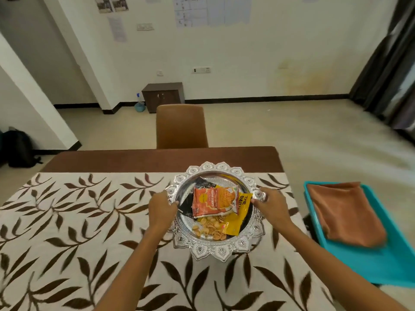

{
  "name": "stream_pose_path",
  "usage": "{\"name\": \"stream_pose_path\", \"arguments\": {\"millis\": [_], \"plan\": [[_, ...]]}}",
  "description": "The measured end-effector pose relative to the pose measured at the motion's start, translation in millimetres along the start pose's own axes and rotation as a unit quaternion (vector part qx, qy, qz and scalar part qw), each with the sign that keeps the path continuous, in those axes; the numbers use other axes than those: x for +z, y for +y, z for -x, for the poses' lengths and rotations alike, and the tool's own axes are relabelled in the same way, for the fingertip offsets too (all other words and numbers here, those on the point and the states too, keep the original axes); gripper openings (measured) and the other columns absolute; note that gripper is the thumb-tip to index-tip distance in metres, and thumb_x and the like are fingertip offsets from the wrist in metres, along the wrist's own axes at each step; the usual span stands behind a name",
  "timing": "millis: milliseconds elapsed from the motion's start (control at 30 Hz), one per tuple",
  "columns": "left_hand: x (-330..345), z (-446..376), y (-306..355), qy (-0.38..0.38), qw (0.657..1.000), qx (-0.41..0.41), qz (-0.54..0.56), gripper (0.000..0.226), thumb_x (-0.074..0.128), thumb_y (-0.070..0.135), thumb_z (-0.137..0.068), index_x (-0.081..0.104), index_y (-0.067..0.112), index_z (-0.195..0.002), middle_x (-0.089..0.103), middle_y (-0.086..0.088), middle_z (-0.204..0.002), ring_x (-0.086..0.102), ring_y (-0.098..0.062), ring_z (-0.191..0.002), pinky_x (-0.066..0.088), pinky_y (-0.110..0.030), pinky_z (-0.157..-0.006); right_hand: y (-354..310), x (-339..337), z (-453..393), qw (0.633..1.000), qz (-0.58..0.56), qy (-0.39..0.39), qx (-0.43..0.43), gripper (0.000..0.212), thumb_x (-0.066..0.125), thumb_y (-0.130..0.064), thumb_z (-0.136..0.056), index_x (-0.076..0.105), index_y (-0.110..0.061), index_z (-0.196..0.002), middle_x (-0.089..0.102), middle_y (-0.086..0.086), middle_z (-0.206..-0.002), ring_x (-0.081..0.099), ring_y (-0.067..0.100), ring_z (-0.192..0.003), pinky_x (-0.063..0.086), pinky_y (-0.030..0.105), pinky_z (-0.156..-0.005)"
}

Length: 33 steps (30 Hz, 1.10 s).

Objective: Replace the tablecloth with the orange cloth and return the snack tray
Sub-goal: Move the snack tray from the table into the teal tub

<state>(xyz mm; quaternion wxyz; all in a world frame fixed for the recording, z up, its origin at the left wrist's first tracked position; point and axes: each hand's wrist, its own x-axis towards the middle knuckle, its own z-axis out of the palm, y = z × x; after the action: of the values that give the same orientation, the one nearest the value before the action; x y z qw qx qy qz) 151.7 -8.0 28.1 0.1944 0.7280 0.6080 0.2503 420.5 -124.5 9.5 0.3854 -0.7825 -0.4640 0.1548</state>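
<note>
- I am gripping the silver snack tray [215, 250], frame centre on the leaf-print tablecloth [67, 221]: left hand [162, 209] and right hand [270, 207] pinching opposite rims.
- Folded orange cloth [343, 212] is lying in the teal tray [381, 265], lower right, nearer my right hand.

silver snack tray [221, 251] on leaf-print tablecloth [78, 221]; folded orange cloth [343, 212] beside.

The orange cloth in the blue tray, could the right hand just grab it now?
Probably not yet. The right hand grips the silver snack tray rim, as does the left hand. The orange cloth lies uncovered in the blue tray close on that side, so once freed, nothing blocks it.
</note>
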Motion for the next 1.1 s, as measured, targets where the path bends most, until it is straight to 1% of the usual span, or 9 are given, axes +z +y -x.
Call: {"name": "stream_pose_path", "arguments": {"millis": [167, 267, 367, 433, 567, 700, 800, 967, 1100], "plan": [[56, 44, 91, -0.025, 0.998, 0.036, 0.046, 0.044, 0.072, 0.007, -0.077, 0.037, 0.017, -0.052, 0.038, 0.004, -0.052, 0.031, -0.009, -0.049, 0.021, -0.027, -0.045, 69, -98, 23, 0.998, 0.013, 0.029, 0.048, 0.043, 0.071, -0.025, -0.084, 0.061, -0.004, -0.121, 0.063, 0.014, -0.117, 0.056, 0.026, -0.109, 0.042, 0.034, -0.091], [94, 73, 147, -0.051, 0.995, 0.067, 0.053, 0.041, 0.073, 0.008, -0.076, 0.042, 0.016, -0.051, 0.041, 0.006, -0.051, 0.034, -0.006, -0.048, 0.022, -0.024, -0.044, 115, -154, 43, 0.994, 0.003, 0.049, 0.098, 0.041, 0.067, -0.029, -0.086, 0.061, -0.002, -0.117, 0.065, 0.016, -0.109, 0.054, 0.019, -0.097, 0.038, 0.028, -0.083], [136, 97, 198, -0.086, 0.991, 0.076, 0.063, 0.045, 0.074, 0.009, -0.076, 0.037, 0.016, -0.051, 0.038, 0.003, -0.051, 0.031, -0.010, -0.048, 0.020, -0.026, -0.046, 160, -206, 59, 0.993, 0.039, 0.069, 0.093, 0.038, 0.066, -0.034, -0.086, 0.063, -0.011, -0.117, 0.064, 0.005, -0.112, 0.058, 0.020, -0.103, 0.038, 0.022, -0.085], [162, 112, 230, -0.113, 0.987, 0.082, 0.077, 0.040, 0.073, 0.010, -0.077, 0.042, 0.012, -0.053, 0.042, 0.000, -0.052, 0.034, -0.012, -0.049, 0.024, -0.026, -0.047, 185, -239, 70, 0.990, 0.056, 0.095, 0.087, 0.039, 0.070, -0.034, -0.083, 0.064, -0.019, -0.118, 0.063, 0.001, -0.119, 0.060, 0.020, -0.100, 0.043, 0.026, -0.088], [207, 136, 282, -0.157, 0.975, 0.104, 0.119, 0.037, 0.070, 0.011, -0.080, 0.048, 0.019, -0.051, 0.046, 0.008, -0.049, 0.042, -0.010, -0.047, 0.027, -0.021, -0.045, 238, -288, 89, 0.982, 0.059, 0.128, 0.124, 0.029, 0.074, -0.017, -0.079, 0.070, -0.005, -0.104, 0.070, 0.019, -0.102, 0.064, 0.036, -0.095, 0.037, 0.029, -0.073], [256, 147, 317, -0.218, 0.963, 0.108, 0.117, 0.029, 0.067, 0.016, -0.084, 0.054, 0.016, -0.058, 0.052, 0.003, -0.056, 0.048, -0.013, -0.053, 0.030, -0.023, -0.048, 295, -315, 94, 0.974, 0.048, 0.126, 0.184, 0.031, 0.075, -0.019, -0.079, 0.069, -0.005, -0.106, 0.067, 0.019, -0.109, 0.058, 0.036, -0.106, 0.041, 0.036, -0.084], [294, 155, 333, -0.248, 0.954, 0.117, 0.118, 0.037, 0.065, 0.009, -0.082, 0.047, 0.024, -0.053, 0.048, 0.009, -0.053, 0.046, -0.010, -0.051, 0.028, -0.019, -0.044, 334, -324, 90, 0.966, 0.048, 0.130, 0.219, 0.037, 0.078, -0.017, -0.076, 0.068, -0.001, -0.108, 0.066, 0.022, -0.111, 0.056, 0.037, -0.109, 0.041, 0.041, -0.089], [364, 154, 343, -0.303, 0.940, 0.115, 0.111, 0.030, 0.067, 0.000, -0.076, 0.053, 0.019, -0.058, 0.050, 0.009, -0.056, 0.048, -0.009, -0.053, 0.029, -0.010, -0.044, 399, -326, 69, 0.954, 0.057, 0.098, 0.277, 0.047, 0.076, -0.020, -0.078, 0.062, -0.006, -0.121, 0.061, 0.020, -0.122, 0.053, 0.034, -0.116, 0.039, 0.038, -0.095], [419, 151, 342, -0.325, 0.934, 0.090, 0.117, 0.029, 0.068, 0.007, -0.081, 0.052, 0.024, -0.064, 0.054, 0.008, -0.062, 0.052, -0.009, -0.058, 0.033, -0.015, -0.049, 442, -316, 47, 0.947, 0.040, 0.093, 0.304, 0.046, 0.075, -0.019, -0.079, 0.063, -0.008, -0.121, 0.060, 0.018, -0.119, 0.054, 0.033, -0.114, 0.042, 0.038, -0.094]]}}
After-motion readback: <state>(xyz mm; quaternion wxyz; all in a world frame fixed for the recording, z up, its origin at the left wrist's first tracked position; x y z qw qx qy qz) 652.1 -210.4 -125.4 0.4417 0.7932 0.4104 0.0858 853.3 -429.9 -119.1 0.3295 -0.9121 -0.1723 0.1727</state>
